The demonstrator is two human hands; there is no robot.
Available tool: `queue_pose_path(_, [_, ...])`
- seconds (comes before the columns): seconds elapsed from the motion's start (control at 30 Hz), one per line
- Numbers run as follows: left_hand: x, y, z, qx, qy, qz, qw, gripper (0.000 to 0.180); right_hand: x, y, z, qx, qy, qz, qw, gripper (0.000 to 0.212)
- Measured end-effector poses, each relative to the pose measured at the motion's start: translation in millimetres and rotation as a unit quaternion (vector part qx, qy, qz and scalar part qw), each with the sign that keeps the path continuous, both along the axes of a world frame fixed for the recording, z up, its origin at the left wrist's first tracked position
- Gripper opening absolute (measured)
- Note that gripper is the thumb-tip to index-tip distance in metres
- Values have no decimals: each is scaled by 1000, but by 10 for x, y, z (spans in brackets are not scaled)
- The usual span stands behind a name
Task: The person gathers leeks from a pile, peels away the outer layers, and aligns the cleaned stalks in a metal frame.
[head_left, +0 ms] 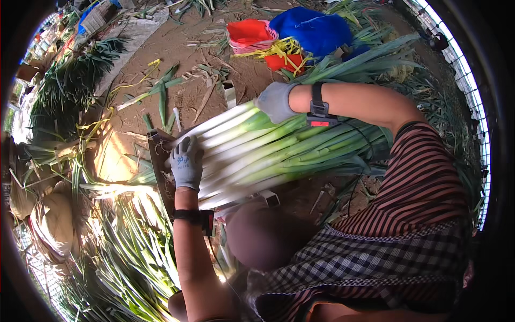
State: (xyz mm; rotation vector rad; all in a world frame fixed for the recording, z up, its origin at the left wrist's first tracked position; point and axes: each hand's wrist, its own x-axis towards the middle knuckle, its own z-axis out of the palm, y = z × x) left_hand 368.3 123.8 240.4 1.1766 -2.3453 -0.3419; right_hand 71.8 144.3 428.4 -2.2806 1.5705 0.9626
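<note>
A broad row of leeks [252,147] lies side by side across a low metal frame, white root ends to the left and green leaves fanning out to the right. My left hand [186,162], in a grey glove, has its fingers curled over the root ends beside the frame's dark end plate [160,163]. At the far side of the row, my right hand [276,102], also gloved, is closed round a leek where the white turns green. Its fingertips are partly hidden by the hand itself.
Red and blue cloths [310,31] lie with yellow ties [268,52] at the far side. More leeks [129,241] are heaped at the lower left, and a dark green pile [75,80] stands far left. Loose leaves litter the dirt floor [177,40]. Wire mesh [464,70] runs along the right.
</note>
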Motion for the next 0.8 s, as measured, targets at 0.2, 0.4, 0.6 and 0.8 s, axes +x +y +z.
queue_pose_path(0.2, [-480, 97, 79, 3, 45, 13, 999, 31, -63, -51, -176, -14, 7, -4, 1000, 35])
queue_pose_path(0.4, [-452, 106, 34, 41, 5, 52, 998, 28, -163, 162, 312, -63, 64, 83, 993, 58])
queue_pose_path(0.6, [-523, 142, 127, 63, 43, 65, 995, 13, -802, 715, 482, -56, 102, -2, 993, 55])
queue_pose_path(0.8, [-544, -15, 35, 51, -40, 102, 993, 15, -829, 504, 86, -114, 127, -60, 983, 58])
